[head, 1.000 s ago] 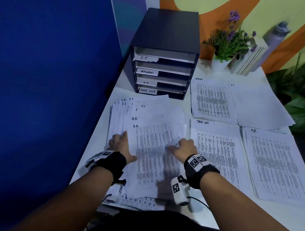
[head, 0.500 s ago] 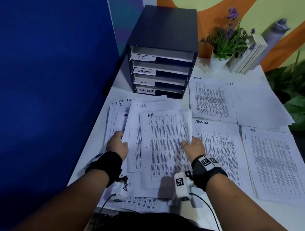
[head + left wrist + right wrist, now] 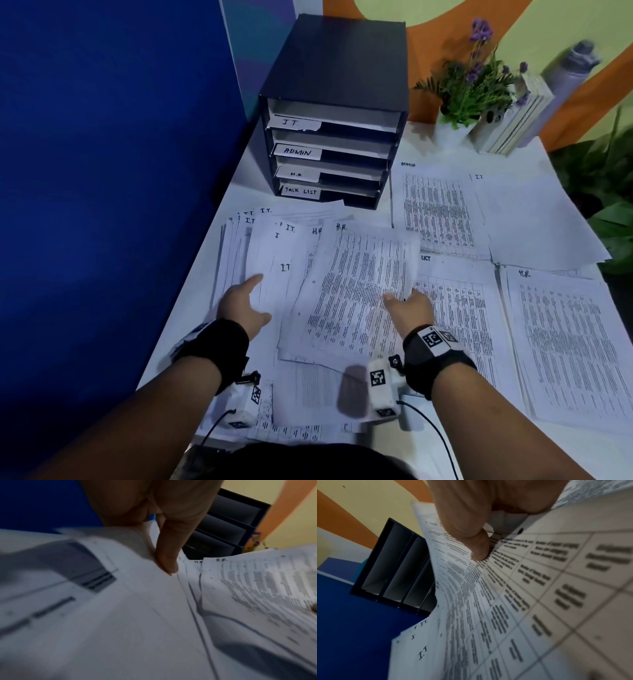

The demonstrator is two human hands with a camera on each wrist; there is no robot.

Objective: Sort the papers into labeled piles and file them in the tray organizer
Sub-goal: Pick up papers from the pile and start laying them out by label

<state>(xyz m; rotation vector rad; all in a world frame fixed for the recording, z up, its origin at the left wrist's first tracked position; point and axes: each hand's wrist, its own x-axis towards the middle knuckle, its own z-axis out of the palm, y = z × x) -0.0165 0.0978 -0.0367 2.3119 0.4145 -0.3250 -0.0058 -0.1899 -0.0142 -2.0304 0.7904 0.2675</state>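
A loose unsorted pile [image 3: 270, 260] of sheets marked I.T. and H.R. lies in front of me at the left. My left hand [image 3: 251, 298] rests flat on its I.T. sheets, one finger [image 3: 167, 558] pressing the paper. My right hand [image 3: 402, 296] pinches the right edge of a few H.R. sheets [image 3: 356, 291], lifted and tilted above the pile; the thumb [image 3: 478, 550] lies on top of the curling H.R. sheets [image 3: 452, 577]. The dark tray organizer [image 3: 335, 68] stands behind, its slots labelled I.T., ADMIN, H.R. and TASK LIST.
Sorted piles lie to the right: ADMIN [image 3: 438, 212], I.T. [image 3: 534, 222], TASK LIST [image 3: 462, 318] and H.R. [image 3: 565, 342]. A potted plant [image 3: 469, 85], books [image 3: 510, 120] and a bottle [image 3: 572, 68] stand at the back. A blue partition [image 3: 120, 171] borders the desk's left edge.
My right hand has lifted the H.R. sheets off the pile and carried them rightward, tilting them. My left hand has slid forward onto the I.T. sheets.
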